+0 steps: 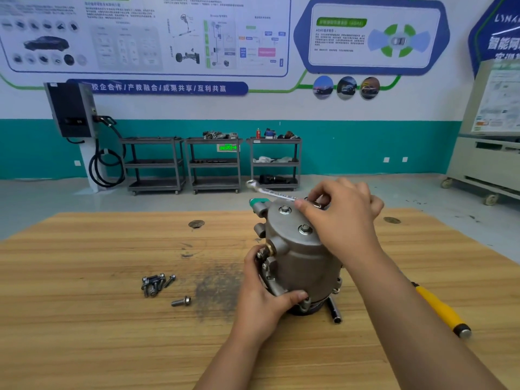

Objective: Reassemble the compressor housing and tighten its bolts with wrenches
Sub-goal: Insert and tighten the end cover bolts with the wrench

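Bolts (154,283) lie loose in a small heap on the left part of the wooden table (84,319), hex-headed with flanges, and a single bolt (181,301) lies apart from them, nearer the compressor housing (298,260). Between these and the housing, a dark, gritty smudge (216,291) stains the pale wood grain. The housing stands upright near the middle of the table, a rounded, dull grey cast-metal cylinder with lugs along its side, a brass fitting (270,247) and a green-capped port (257,203) at its upper left. Two seated bolts (284,210) show in its domed top. The left hand (261,294) grips the housing low on its left side, thumb curled across a bottom lug. The right hand (343,218) reaches over the top with fingers curled, pinching a shiny steel wrench (270,192) whose free end juts out to the left past the housing; the hand hides its working end. A dark steel bar (334,311) lies against the housing's base on the right, partly behind it. A yellow-handled tool (441,311) with a black butt lies further right, its front covered by the right forearm. Across the floor, three grey shelf carts (213,164) stand against a teal and white wall, some holding parts, with a charging unit (71,111) and its looped black cable to their left.
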Available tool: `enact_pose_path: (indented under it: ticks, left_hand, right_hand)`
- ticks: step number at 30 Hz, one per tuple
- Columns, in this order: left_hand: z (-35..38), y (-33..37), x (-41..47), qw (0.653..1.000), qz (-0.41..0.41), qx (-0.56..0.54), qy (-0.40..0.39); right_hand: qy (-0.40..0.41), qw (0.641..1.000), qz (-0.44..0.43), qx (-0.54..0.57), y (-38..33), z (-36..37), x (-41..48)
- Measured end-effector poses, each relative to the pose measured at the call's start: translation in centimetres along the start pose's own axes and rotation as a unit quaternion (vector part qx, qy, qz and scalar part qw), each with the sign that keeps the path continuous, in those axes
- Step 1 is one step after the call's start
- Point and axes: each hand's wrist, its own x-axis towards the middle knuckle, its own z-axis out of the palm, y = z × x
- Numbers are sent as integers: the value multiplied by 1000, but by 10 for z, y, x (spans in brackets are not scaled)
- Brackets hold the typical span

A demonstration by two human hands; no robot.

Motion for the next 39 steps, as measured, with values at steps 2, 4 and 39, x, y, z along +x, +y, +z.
enact_pose_path:
  ticks: [2,4,39]
  left_hand:
    - [-1,-1,0,1000,0,-2,-4]
    - [-2,-2,1,1000,-1,-1,-7]
    - [-3,-2,1,1000,-4,10,5]
  right_hand:
    - [-41,997,57,18,6,1,9]
    - [-75,989,115,48,16,4,15]
    - [-53,997,-42,-27,-1,-10,-3]
